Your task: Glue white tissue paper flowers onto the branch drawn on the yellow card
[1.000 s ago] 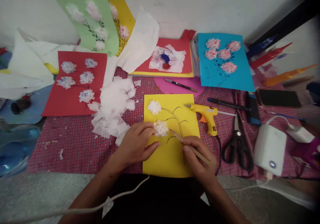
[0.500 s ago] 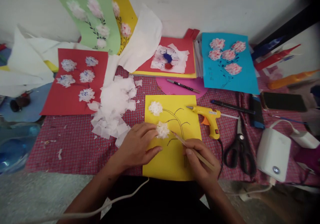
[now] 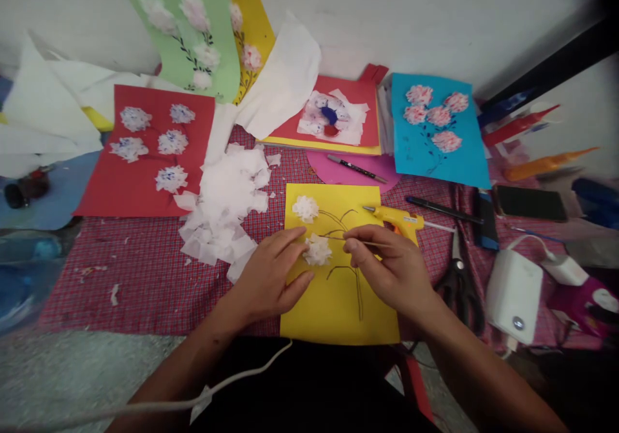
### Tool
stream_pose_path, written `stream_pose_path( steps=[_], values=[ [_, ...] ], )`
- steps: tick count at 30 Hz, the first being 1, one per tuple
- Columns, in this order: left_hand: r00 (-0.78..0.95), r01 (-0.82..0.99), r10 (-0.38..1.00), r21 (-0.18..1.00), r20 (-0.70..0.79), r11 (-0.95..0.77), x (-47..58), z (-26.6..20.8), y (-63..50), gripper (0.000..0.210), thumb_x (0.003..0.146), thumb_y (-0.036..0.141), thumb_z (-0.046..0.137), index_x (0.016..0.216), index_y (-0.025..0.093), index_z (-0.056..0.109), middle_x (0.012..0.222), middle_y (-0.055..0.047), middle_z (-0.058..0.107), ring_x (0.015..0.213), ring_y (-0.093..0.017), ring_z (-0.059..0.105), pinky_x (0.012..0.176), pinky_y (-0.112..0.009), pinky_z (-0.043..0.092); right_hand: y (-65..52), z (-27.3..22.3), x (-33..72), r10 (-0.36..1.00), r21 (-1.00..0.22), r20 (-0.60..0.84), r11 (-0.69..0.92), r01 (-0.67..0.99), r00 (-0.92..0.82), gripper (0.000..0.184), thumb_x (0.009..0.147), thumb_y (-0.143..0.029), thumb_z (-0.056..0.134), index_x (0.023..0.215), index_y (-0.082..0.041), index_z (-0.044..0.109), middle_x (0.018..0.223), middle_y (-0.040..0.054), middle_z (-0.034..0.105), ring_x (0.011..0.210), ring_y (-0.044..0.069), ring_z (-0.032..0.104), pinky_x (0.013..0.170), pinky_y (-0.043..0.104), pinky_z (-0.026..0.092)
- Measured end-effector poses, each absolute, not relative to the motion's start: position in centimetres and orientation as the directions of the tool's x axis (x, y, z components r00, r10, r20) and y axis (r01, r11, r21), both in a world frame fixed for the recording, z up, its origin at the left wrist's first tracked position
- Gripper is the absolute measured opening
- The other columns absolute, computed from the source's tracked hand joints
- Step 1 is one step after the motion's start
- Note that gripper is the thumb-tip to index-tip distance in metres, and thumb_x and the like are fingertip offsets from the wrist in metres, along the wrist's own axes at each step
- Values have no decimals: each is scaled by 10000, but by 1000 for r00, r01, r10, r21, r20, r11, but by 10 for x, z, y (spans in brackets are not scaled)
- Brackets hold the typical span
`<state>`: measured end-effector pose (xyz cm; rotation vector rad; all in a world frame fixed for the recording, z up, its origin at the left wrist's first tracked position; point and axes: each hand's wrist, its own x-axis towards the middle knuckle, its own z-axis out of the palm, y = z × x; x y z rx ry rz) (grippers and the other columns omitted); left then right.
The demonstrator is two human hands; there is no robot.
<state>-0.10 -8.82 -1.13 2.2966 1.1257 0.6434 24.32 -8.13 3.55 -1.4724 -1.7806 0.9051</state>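
A red checked cloth covers the desk under a pale wall, and we have coloured sheets spread all over it. Our left hand lies flat and open on the edge of the yellow card, fingertips touching the left side of the lower tissue flower. Our right hand pinches a thin wooden stick, its tip reaching in to the flower's right side. So the flower sits right between both hands, with a second tissue flower just above it on the drawn stems. Behind the right hand lies the yellow glue gun, partly hidden by our knuckles. Scissors sit just right of it, a heap of white tissue squares to the left, near the red card.
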Motion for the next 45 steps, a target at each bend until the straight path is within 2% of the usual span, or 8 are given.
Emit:
stream_pose_path(
  steps=[3, 8, 16, 25, 30, 40, 45],
  values=[
    [555, 577, 815, 629, 166, -521, -1, -9, -88, 445, 949, 331, 577, 1360, 164, 531, 1475, -176, 528, 1344, -315, 519, 1121, -526, 446, -68, 42, 235, 964, -773, 71, 216, 596, -256, 174, 980, -309, 589, 944, -192, 713, 811, 32, 736, 691, 151, 689, 634, 270, 522],
    [554, 571, 818, 646, 153, -507, 0, -9, -88, 419, 945, 296, 559, 1343, 166, 565, 1374, -156, 601, 1261, -306, 569, 1067, -517, 483, -59, 43, 228, 932, -716, 119, 320, 621, -343, 203, 988, -260, 565, 871, -187, 714, 838, 38, 749, 730, 154, 694, 661, 278, 503],
    [540, 559, 820, 647, 190, -518, -2, -12, -88, 429, 938, 366, 609, 1306, 149, 565, 1299, -154, 633, 1177, -295, 604, 1003, -494, 513, -59, 32, 226, 919, -723, 99, 330, 607, -381, 182, 992, -258, 563, 930, -196, 723, 899, 47, 756, 804, 173, 704, 724, 300, 529],
    [550, 555, 811, 637, 202, -535, -2, -13, -87, 446, 933, 416, 630, 1297, 166, 567, 1286, -145, 642, 1168, -298, 614, 971, -492, 530, -60, 31, 231, 936, -703, 137, 322, 634, -323, 177, 984, -251, 577, 924, -172, 723, 853, 48, 757, 754, 164, 707, 684, 291, 523],
    [551, 560, 809, 628, 205, -541, -2, -13, -87, 443, 931, 411, 637, 1283, 149, 573, 1274, -153, 647, 1154, -295, 617, 968, -487, 530, -60, 34, 228, 933, -719, 168, 338, 608, -319, 164, 979, -235, 584, 910, -173, 718, 847, 42, 751, 736, 152, 701, 666, 277, 516],
    [537, 564, 819, 637, 201, -526, -3, -14, -87, 433, 916, 391, 655, 1268, 150, 583, 1268, -149, 646, 1151, -293, 617, 980, -489, 535, -60, 33, 225, 927, -704, 128, 335, 626, -352, 180, 983, -248, 568, 908, -180, 717, 853, 47, 745, 760, 173, 697, 693, 306, 526],
    [529, 566, 829, 653, 181, -503, -3, -13, -87, 383, 915, 371, 657, 1231, 164, 590, 1261, -144, 641, 1150, -286, 612, 992, -485, 535, -60, 35, 225, 901, -733, 112, 360, 577, -420, 152, 979, -215, 561, 955, -176, 706, 864, 44, 741, 782, 165, 696, 702, 295, 522]
  ],
)
